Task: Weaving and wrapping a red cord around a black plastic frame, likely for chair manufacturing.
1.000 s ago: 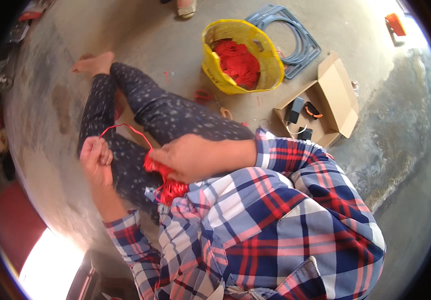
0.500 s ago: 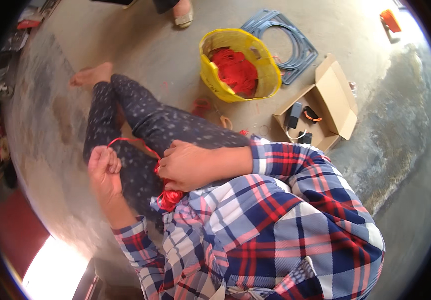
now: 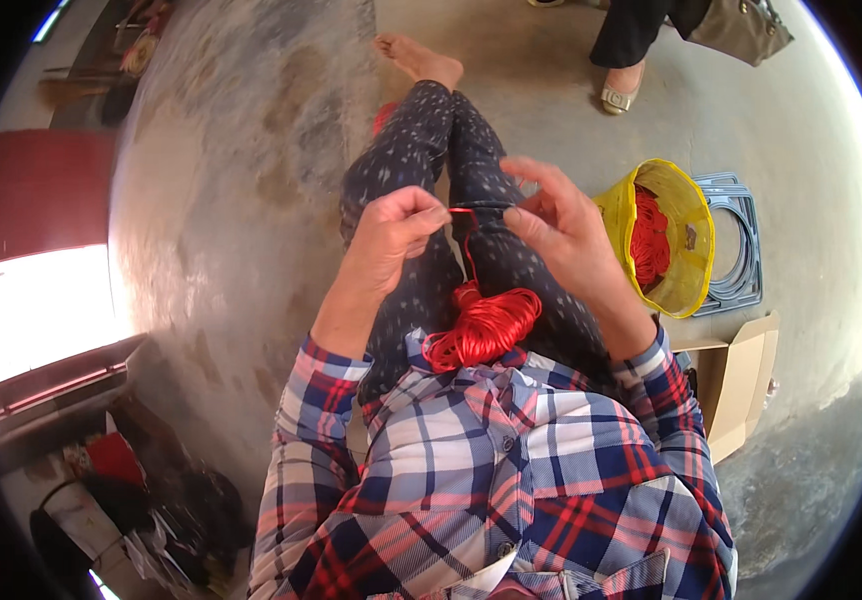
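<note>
Head view: left hand (image 3: 391,240), right hand (image 3: 561,235) fingers pinch red cord (image 3: 469,250) above bundle (image 3: 481,325).

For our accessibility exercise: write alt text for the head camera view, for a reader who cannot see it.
Seated on a concrete floor, a person pinches a red cord taut between left hand and right hand, above a red cord bundle in the lap. A yellow basket of red cord and a cardboard box sit to the right.
</note>
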`<action>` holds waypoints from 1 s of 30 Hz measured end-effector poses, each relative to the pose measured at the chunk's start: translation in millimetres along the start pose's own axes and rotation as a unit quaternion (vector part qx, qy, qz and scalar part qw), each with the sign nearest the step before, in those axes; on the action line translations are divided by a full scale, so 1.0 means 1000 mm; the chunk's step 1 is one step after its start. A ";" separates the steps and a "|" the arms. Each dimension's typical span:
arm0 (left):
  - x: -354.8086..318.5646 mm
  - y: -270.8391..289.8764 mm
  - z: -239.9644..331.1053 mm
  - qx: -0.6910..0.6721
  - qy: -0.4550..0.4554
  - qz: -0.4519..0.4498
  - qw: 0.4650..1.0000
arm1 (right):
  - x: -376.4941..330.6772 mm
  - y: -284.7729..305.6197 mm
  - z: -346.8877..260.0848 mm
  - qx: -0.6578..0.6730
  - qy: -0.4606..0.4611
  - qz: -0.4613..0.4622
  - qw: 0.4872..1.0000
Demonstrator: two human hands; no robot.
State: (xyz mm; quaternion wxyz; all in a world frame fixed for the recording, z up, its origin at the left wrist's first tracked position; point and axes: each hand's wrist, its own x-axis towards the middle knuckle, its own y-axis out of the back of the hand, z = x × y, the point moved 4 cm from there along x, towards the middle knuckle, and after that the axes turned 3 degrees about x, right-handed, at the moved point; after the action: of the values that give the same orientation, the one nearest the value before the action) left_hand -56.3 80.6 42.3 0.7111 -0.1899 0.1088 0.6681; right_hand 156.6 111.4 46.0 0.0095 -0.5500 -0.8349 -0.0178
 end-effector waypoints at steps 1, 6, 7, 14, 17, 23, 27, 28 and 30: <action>0.001 -0.002 0.001 -0.002 -0.002 0.005 1.000 | 0.009 -0.004 0.003 0.000 0.001 -0.006 1.000; 0.006 -0.002 0.002 -0.001 -0.011 -0.003 1.000 | 0.031 -0.031 0.028 0.153 -0.052 -0.124 0.979; 0.006 0.001 0.003 0.003 -0.010 0.001 1.000 | 0.029 -0.031 0.032 0.121 -0.131 -0.159 0.971; 0.006 0.022 -0.007 -0.025 -0.020 0.034 0.999 | 0.012 -0.007 0.047 0.237 -0.136 -0.001 0.962; 0.003 0.022 -0.010 -0.021 -0.024 0.053 0.998 | 0.005 -0.008 0.054 0.250 -0.136 0.000 0.959; 0.004 0.020 -0.015 -0.070 -0.010 0.039 0.997 | 0.000 -0.011 0.066 0.231 -0.162 -0.006 0.959; 0.005 0.019 -0.014 -0.046 -0.014 0.041 0.998 | 0.002 -0.008 0.068 0.142 -0.122 0.028 0.982; 0.005 0.017 -0.013 -0.035 -0.017 0.042 0.998 | 0.002 -0.006 0.064 0.083 -0.092 0.046 0.991; 0.006 0.012 -0.011 -0.024 -0.020 0.037 0.999 | 0.003 -0.008 0.050 0.038 -0.043 0.055 0.997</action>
State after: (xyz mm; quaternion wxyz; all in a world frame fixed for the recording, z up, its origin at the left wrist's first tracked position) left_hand -66.8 81.6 28.1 0.6831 -0.1899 0.0853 0.7000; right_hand 148.2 113.4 -4.0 -0.0042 -0.5947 -0.8030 0.0379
